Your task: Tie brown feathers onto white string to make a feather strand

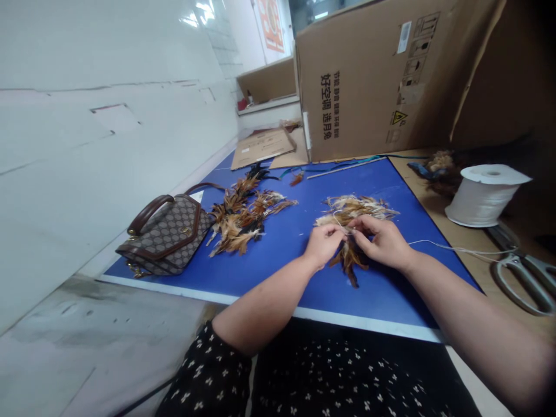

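Note:
Both hands meet over a bunch of brown and cream feathers [360,205] on the blue mat [269,266]. With fingertips pinched, my left hand [324,244] is closed on a thin white string [337,215] at the near side of the bunch. Closed as well, my right hand [382,240] has thumb and fingers pressed together beside the left; string and feather ends seem to be between them, partly hidden. A darker feather tuft [350,263] hangs out below the fingers. From a white spool [486,197], string [452,248] runs behind the right forearm.
Left of the hands lie more feather bunches [241,217] beside a patterned handbag [169,234]. Large scissors [523,275] rest on the wooden table at right. A big cardboard box [373,87] stands at the back, with flat cardboard [263,146] to its left.

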A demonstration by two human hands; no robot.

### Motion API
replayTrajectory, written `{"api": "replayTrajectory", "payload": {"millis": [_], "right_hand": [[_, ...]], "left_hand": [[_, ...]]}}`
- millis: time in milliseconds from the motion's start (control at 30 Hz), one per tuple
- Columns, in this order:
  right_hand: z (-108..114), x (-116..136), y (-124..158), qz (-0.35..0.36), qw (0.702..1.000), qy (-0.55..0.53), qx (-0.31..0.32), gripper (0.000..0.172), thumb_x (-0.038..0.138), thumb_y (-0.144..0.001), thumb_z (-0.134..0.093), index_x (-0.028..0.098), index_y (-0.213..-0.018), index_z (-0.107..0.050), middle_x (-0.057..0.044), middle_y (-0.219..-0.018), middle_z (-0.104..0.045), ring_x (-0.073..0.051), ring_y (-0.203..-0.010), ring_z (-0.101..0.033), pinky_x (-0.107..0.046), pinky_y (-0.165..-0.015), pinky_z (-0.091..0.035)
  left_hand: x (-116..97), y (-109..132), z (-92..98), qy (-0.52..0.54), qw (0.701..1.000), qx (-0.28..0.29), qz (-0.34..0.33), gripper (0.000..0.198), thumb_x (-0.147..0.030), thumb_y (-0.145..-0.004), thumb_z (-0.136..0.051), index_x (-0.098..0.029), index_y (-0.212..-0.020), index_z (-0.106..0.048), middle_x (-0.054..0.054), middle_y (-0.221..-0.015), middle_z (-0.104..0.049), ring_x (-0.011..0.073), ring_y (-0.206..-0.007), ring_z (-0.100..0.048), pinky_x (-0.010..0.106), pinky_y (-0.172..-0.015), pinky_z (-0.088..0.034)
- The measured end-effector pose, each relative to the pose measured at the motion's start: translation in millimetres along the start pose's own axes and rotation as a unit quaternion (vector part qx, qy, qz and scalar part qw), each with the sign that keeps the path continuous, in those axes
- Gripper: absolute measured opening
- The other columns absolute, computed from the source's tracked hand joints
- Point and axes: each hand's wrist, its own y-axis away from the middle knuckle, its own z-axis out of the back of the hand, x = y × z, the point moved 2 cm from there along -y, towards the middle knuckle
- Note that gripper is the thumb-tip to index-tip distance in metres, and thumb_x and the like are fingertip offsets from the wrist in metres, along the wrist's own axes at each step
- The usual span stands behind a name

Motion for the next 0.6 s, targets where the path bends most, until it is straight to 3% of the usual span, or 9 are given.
{"api": "replayTrajectory", "payload": {"millis": [167, 267, 467, 600], "right_hand": [[-0.5, -2.0, 0.5, -0.011, 1.0, -0.004, 0.021, 0.014, 0.032, -0.096, -0.062, 0.022, -0.102, -0.068, -0.001, -0.073, -0.071, -0.017, -0.059, -0.061, -0.03, -0.059, -0.049], [0.4, -2.1, 0.8, -0.017, 0.999, -0.001, 0.03, 0.013, 0.033, -0.096, -0.062, 0.023, -0.1, -0.067, -0.002, -0.074, -0.073, -0.018, -0.06, -0.063, -0.031, -0.06, -0.05], [6.1, -0.2, 0.3, -0.026, 0.998, 0.032, 0.037, 0.014, 0.035, -0.097, -0.063, 0.023, -0.103, -0.067, -0.003, -0.075, -0.074, -0.019, -0.06, -0.062, -0.032, -0.06, -0.047], [4.1, 0.2, 0.2, -0.017, 0.996, 0.037, 0.076, 0.02, 0.041, -0.097, -0.069, 0.024, -0.106, -0.066, -0.005, -0.083, -0.078, -0.021, -0.065, -0.067, -0.032, -0.061, -0.049]], "left_hand": [[-0.1, -2.0, 0.8, 0.032, 0.999, -0.003, 0.016, 0.018, -0.03, -0.079, -0.078, -0.014, -0.087, -0.075, 0.005, -0.079, -0.075, 0.0042, -0.045, -0.039, 0.021, -0.047, -0.028], [0.8, -3.3, 1.0, 0.041, 0.999, -0.007, 0.017, 0.02, -0.031, -0.079, -0.079, -0.014, -0.088, -0.075, 0.004, -0.077, -0.074, 0.0041, -0.043, -0.038, 0.022, -0.046, -0.025], [3.5, -4.4, 0.9, 0.036, 0.999, 0.0, 0.009, 0.019, -0.029, -0.077, -0.083, -0.013, -0.087, -0.076, 0.005, -0.079, -0.076, 0.0068, -0.054, -0.05, 0.022, -0.055, -0.037], [4.7, -4.5, 0.2, 0.028, 1.0, 0.01, 0.001, 0.018, -0.028, -0.077, -0.086, -0.014, -0.081, -0.075, 0.002, -0.069, -0.071, 0.0108, -0.062, -0.059, 0.023, -0.063, -0.045]]}}
